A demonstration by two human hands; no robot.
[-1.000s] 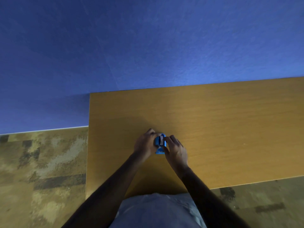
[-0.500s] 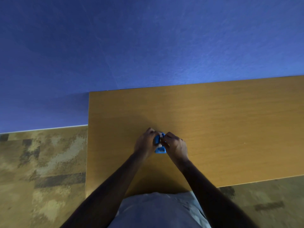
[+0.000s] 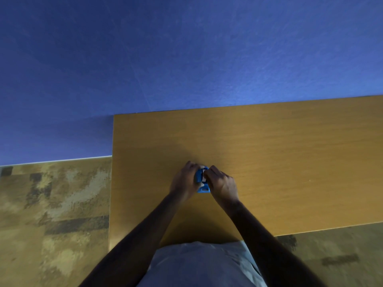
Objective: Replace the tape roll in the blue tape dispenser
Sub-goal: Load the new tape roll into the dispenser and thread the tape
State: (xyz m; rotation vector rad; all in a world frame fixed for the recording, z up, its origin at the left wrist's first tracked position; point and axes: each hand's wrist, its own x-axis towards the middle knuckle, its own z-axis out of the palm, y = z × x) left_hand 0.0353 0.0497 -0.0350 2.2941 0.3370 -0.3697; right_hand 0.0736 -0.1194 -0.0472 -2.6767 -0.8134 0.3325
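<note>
A small blue tape dispenser sits on the wooden table, a little left of the table's middle. My left hand wraps around its left side. My right hand closes on its right side, fingertips at the top. A pale strip, the tape roll, shows in the gap between my hands. Most of the dispenser is hidden by my fingers; only its top edge and its near end show.
The table's left edge runs close to my left forearm, with patterned carpet beyond it. A blue wall stands directly behind the table's far edge. My pale shirt fills the bottom of the view.
My right hand has closed in on the dispenser, covering more of it than a second ago. My left hand has stayed in place.
</note>
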